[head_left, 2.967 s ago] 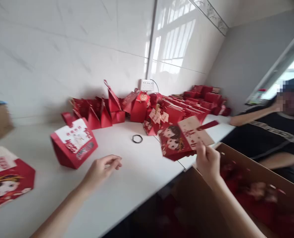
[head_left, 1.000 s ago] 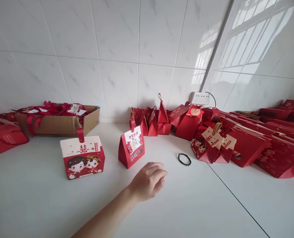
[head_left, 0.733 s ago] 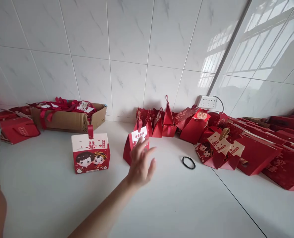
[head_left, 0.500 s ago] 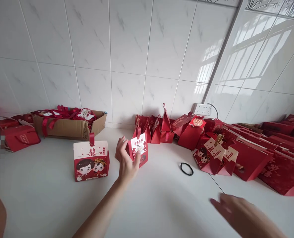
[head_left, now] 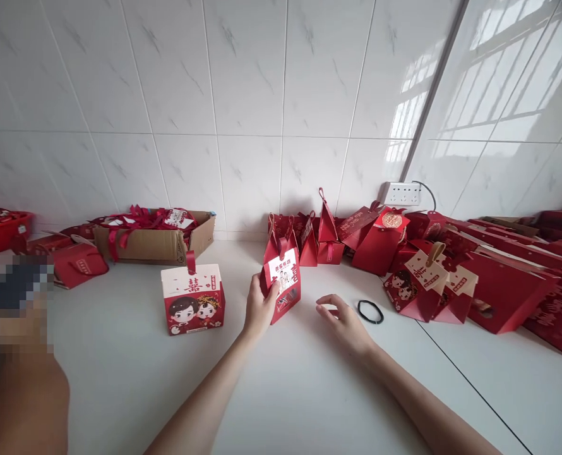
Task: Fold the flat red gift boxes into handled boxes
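My left hand [head_left: 261, 304] grips a small red gift box [head_left: 288, 302] by its left side, thumb across the front. The box carries a white printed tag and a dark red ribbon loop on top, and it stands upright. To its right, my right hand [head_left: 345, 322] hangs over the table with fingers apart and slightly curled, touching nothing. A black elastic band [head_left: 370, 311] lies just beyond that hand. Left of my left hand stands a red and white gift box [head_left: 194, 306] with two cartoon faces and a ribbon loop.
A cardboard carton [head_left: 141, 245] of red ribbons and tags sits by the wall, near a red basin [head_left: 13, 235]. Several red boxes [head_left: 376, 243] line the back and right, below a power strip [head_left: 401, 193]. Another person's arm [head_left: 25, 404] is at the left edge.
My right hand has come in leftward and up, closer to the held box. My left hand still grips the box, now showing more of its front. The view has shifted slightly.
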